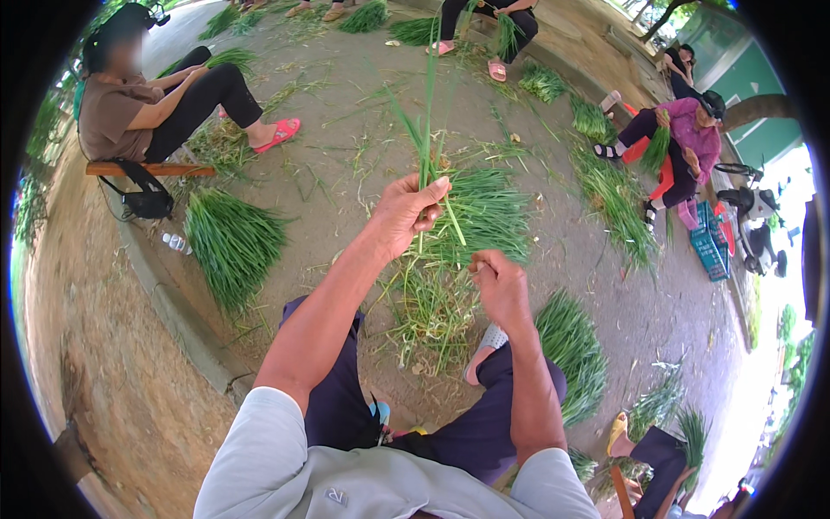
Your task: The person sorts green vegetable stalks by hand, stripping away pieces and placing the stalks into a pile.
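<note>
My left hand (405,214) grips a few long green chive stalks (425,139) between thumb and fingers. Their pale cut ends stick out below the fist, and the leaf tips point away from me. Lower and to the right, my right hand (500,285) is curled with thumb against fingers. I see nothing clear in it, though a small scrap could be hidden there. Beneath both hands a spread pile of green chives (496,211) lies on the ground. Nearer my feet is a heap of yellowish trimmings (431,301).
Large chive bundles lie at left (233,246) and beside my right knee (570,357). A plastic bottle (176,243) rests near the concrete curb (175,318). Several people sit around, including one on a wooden bench (149,169). At right stand a teal crate (709,243) and a scooter (755,214).
</note>
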Demonstrator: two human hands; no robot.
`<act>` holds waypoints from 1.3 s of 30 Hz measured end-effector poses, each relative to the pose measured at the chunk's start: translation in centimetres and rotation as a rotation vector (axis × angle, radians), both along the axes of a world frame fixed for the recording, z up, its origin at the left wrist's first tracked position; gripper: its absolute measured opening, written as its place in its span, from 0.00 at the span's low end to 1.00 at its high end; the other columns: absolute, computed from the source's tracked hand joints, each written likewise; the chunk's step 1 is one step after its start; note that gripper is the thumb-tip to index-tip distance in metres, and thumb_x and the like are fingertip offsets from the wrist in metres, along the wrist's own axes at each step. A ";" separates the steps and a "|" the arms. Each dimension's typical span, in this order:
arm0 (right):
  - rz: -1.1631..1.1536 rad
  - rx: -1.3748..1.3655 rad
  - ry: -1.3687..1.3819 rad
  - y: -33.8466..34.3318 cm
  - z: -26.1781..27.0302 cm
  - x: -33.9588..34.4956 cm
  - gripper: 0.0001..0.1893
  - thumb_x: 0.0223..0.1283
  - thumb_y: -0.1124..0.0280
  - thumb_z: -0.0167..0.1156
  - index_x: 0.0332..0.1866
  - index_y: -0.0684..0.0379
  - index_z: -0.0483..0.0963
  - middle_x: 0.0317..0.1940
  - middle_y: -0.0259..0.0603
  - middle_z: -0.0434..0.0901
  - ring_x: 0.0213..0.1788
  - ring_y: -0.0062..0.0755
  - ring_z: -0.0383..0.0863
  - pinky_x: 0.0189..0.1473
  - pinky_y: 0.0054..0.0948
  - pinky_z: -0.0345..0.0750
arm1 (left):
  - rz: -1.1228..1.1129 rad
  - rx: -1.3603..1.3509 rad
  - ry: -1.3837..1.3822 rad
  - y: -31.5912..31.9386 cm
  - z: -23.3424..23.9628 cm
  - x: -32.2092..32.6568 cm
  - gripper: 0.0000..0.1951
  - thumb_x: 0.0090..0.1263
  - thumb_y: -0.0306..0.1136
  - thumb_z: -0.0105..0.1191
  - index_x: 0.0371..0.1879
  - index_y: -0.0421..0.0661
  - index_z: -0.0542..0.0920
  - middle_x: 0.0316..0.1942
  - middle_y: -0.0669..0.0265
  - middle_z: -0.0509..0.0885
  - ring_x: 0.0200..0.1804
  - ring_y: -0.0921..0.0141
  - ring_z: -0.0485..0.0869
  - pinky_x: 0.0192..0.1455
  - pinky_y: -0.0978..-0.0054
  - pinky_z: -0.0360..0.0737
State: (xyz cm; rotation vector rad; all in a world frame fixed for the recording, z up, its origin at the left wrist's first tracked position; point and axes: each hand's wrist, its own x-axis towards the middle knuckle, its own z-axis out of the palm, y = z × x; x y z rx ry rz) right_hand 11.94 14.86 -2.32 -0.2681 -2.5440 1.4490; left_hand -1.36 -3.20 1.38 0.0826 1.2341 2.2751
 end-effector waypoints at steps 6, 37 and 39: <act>-0.041 -0.202 -0.039 -0.1 1.4 -0.2 0.09 0.64 0.74 0.62 0.46 0.67 0.80 0.30 0.35 0.84 0.32 0.15 0.78 0.35 0.22 0.75 | -0.052 -0.021 0.002 0.5 -0.3 0.3 0.13 0.67 0.40 0.69 0.32 0.47 0.79 0.24 0.76 0.76 0.22 0.84 0.72 0.18 0.85 0.59; -0.028 -0.868 -0.139 -1.0 3.8 -0.9 0.11 0.68 0.70 0.58 0.46 0.67 0.80 0.36 0.39 0.84 0.33 0.23 0.81 0.36 0.25 0.80 | -0.167 -0.173 0.015 3.0 -0.7 2.3 0.10 0.64 0.35 0.70 0.33 0.47 0.82 0.21 0.78 0.76 0.18 0.84 0.68 0.18 0.84 0.58; -0.046 -0.862 -0.157 -1.2 4.3 -0.9 0.11 0.67 0.70 0.57 0.46 0.67 0.80 0.36 0.39 0.84 0.33 0.24 0.82 0.36 0.24 0.80 | -0.162 -0.167 0.035 3.0 -1.0 2.1 0.10 0.64 0.35 0.71 0.33 0.48 0.82 0.21 0.78 0.76 0.18 0.84 0.67 0.19 0.83 0.58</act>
